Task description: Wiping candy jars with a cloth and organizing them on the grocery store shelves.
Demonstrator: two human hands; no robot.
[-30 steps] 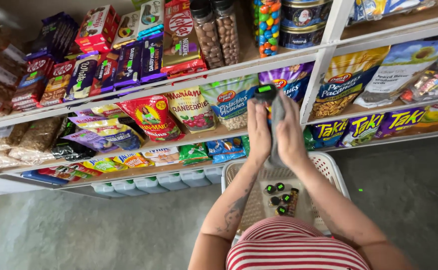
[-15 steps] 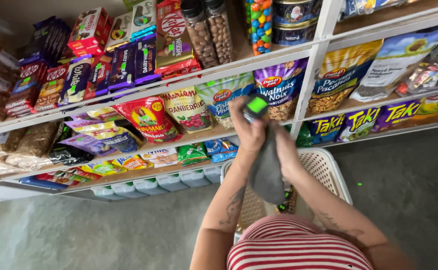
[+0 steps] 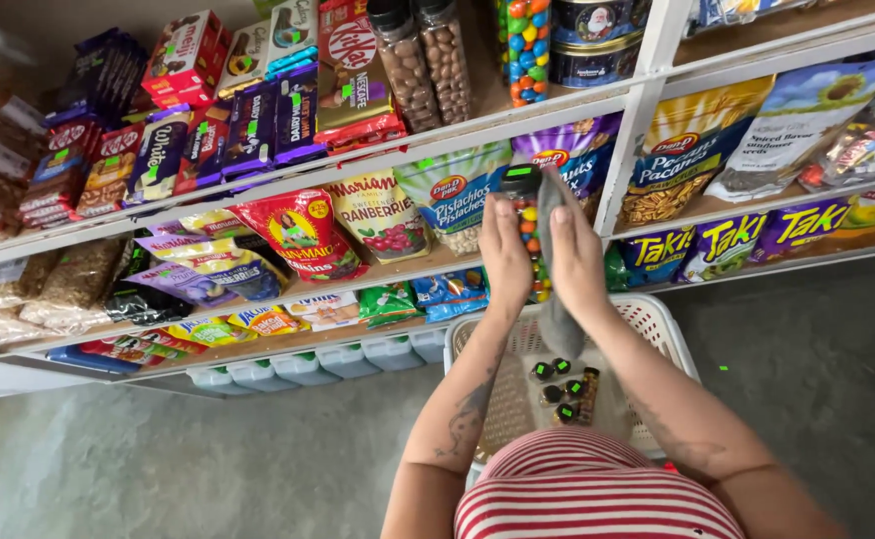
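My left hand [image 3: 505, 252] grips a tall clear jar [image 3: 525, 232] of coloured candies with a black lid, held upright in front of the shelves. My right hand [image 3: 575, 258] presses a grey cloth [image 3: 555, 268] against the jar's right side; the cloth hangs down below the hands. Both hands are above a white plastic basket [image 3: 657, 324] that holds several similar black-lidded jars [image 3: 560, 391] standing upright.
White shelves [image 3: 288, 180] carry chocolate boxes, snack bags, nut bags, tins and tall jars [image 3: 428, 60]. A white upright post [image 3: 637, 110] splits the shelving. Clear tubs [image 3: 298, 367] line the bottom. Grey concrete floor [image 3: 158, 459] lies to the left and right of the basket.
The jar was tipped with its lid toward me half a second ago; now it stands upright again. Both hands rose slightly, and the cloth moved back up along the jar's side.
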